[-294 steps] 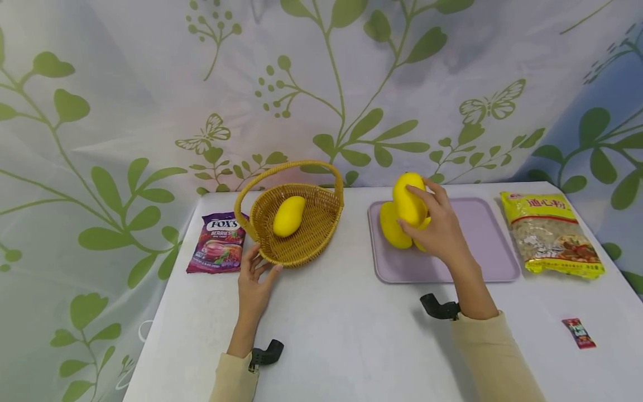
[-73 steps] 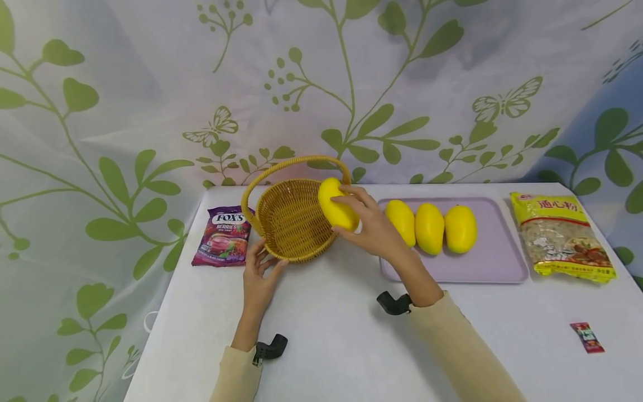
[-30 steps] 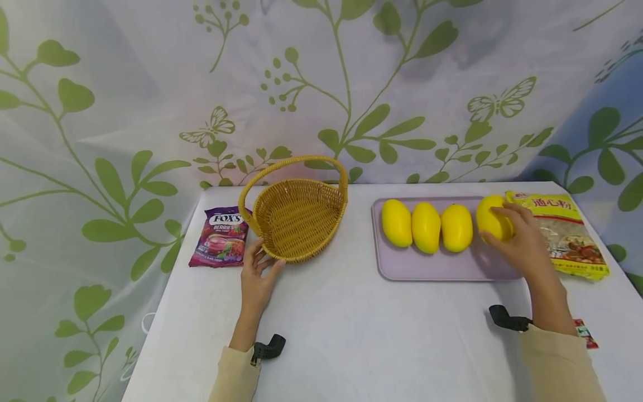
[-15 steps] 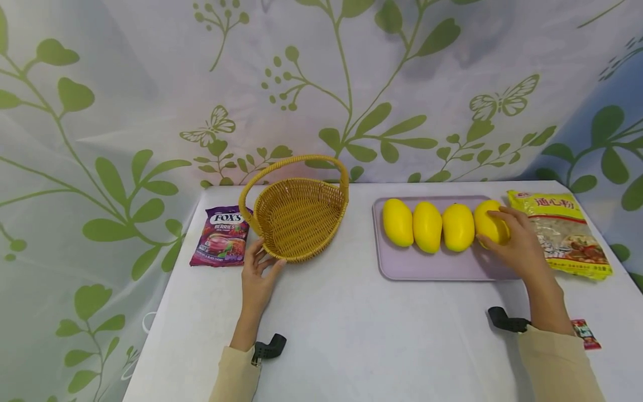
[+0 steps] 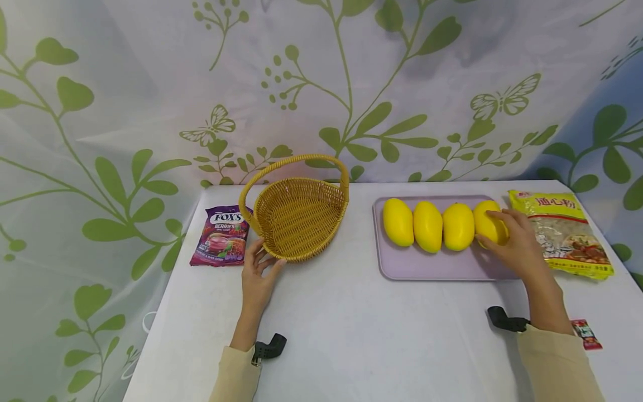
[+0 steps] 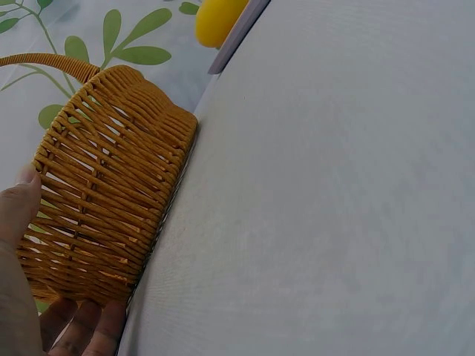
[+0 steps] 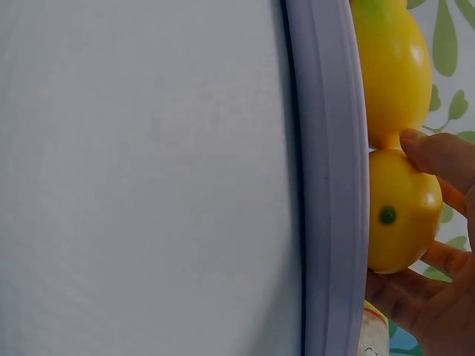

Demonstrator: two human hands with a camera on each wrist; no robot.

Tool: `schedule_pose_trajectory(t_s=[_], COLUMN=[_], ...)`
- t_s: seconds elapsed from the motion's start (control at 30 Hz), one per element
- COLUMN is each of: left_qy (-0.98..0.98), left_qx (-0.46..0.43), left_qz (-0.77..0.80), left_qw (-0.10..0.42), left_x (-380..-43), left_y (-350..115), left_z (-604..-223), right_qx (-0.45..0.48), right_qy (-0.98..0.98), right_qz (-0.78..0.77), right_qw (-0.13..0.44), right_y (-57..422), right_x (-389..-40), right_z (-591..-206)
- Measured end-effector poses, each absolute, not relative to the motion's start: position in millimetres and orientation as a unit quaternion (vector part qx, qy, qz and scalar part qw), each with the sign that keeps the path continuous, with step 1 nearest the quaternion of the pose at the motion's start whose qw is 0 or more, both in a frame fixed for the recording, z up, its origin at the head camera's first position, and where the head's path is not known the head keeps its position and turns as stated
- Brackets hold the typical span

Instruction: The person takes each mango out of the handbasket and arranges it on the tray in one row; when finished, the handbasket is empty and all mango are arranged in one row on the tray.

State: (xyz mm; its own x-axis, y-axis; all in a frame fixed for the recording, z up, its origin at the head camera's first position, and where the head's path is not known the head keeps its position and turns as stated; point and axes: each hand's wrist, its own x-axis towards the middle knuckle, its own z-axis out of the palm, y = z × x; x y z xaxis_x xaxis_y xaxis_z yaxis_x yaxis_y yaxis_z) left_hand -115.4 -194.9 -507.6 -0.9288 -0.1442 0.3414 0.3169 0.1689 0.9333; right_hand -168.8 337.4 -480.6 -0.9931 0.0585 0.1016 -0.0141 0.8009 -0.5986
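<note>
Several yellow mangoes stand side by side in a row on the lilac tray [image 5: 427, 272]. At the row's right end, my right hand [image 5: 514, 243] grips the last mango [image 5: 486, 220], with the thumb on its near left side and the fingers around its right. In the right wrist view this mango [image 7: 404, 215] shows a green stem spot and meets its neighbour [image 7: 393, 74]. My left hand [image 5: 257, 282] holds the near left side of a wicker basket [image 5: 298, 220] with an arched handle. The left wrist view shows the thumb on the basket's side [image 6: 111, 178] and fingertips low by its base.
A purple candy bag [image 5: 221, 237] lies left of the basket. Right of the tray is a yellow bag of pasta [image 5: 567, 234], partly behind the right hand. A small red wrapped candy [image 5: 586, 335] lies by the right sleeve. A leaf-patterned curtain [image 5: 301, 84] hangs behind the white table [image 5: 372, 335].
The right hand has carried a mango from the basket's rim to the tray's right end, then drawn it slightly left against the row. The left hand has stayed at the basket.
</note>
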Motion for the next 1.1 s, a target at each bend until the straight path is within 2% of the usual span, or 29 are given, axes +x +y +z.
schedule_pose_trajectory(t_s=[0.37, 0.67, 0.77, 0.9, 1.1], left_qy=[-0.742, -0.743, -0.743, -0.788, -0.870], left_qx=[-0.055, -0.060, -0.058, -0.058, -0.066], left_qz=[-0.646, -0.645, -0.644, -0.584, -0.445], left_qw=[0.170, 0.169, 0.171, 0.184, 0.200], left_x=[-118, -121, -125, -124, -107], left_y=[-194, -194, -197, -203, -207], left_z=[-509, -515, -525, -534, -511], right_qx=[-0.018, -0.034, -0.030, -0.008, 0.037], right_qy=[-0.954, -0.950, -0.951, -0.954, -0.958], right_qz=[0.300, 0.312, 0.308, 0.295, 0.269], right_qw=[0.002, -0.009, 0.004, 0.057, 0.095], right_y=[345, 345, 342, 334, 307], right_x=[-165, -158, -154, -145, -120], right_z=[-482, -477, -474, -469, -466])
